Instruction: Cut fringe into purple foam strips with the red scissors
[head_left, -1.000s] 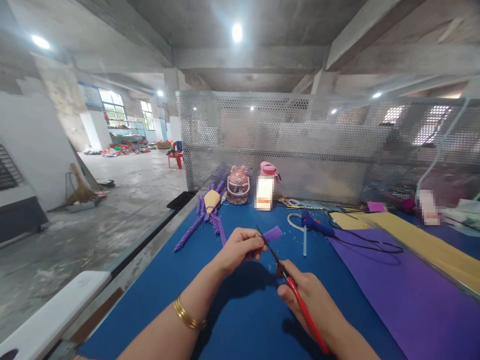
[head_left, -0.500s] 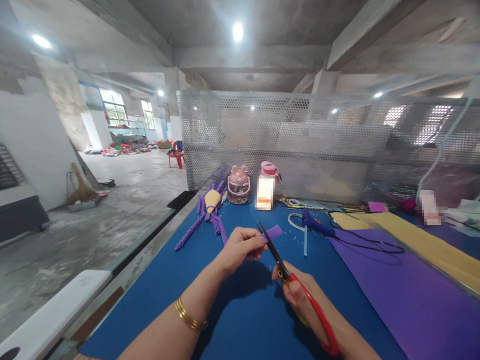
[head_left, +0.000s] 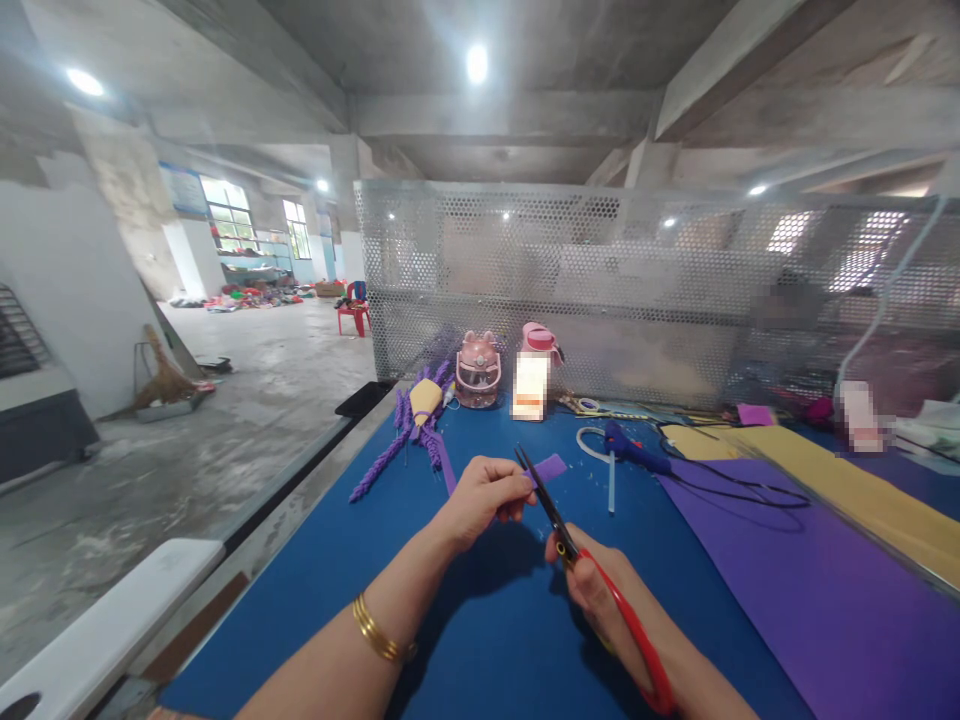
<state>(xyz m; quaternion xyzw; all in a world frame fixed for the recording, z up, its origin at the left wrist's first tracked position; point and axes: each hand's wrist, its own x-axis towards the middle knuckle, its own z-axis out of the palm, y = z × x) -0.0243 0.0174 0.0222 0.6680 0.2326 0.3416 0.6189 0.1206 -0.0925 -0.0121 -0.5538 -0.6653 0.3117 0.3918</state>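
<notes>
My left hand pinches a purple strip between thumb and fingers. One end sticks out to the right; on the other side a purple length runs back toward a bouquet-like piece. Scissors with red handles are in my right hand, their dark blades lying across the strip just beside my left fingertips. The blades look nearly closed. Behind my left hand lies the bouquet-like piece, with purple braided sprigs around a yellow wrap.
A glue gun with a clear stick and black cord lies beyond my right hand. Purple sheet and yellow sheet cover the table's right side. A pink helmet-shaped object and pink bottle stand before the perforated metal panel.
Both hands keep nearly the same place. The strip's free right end sits slightly lower beside the blades.
</notes>
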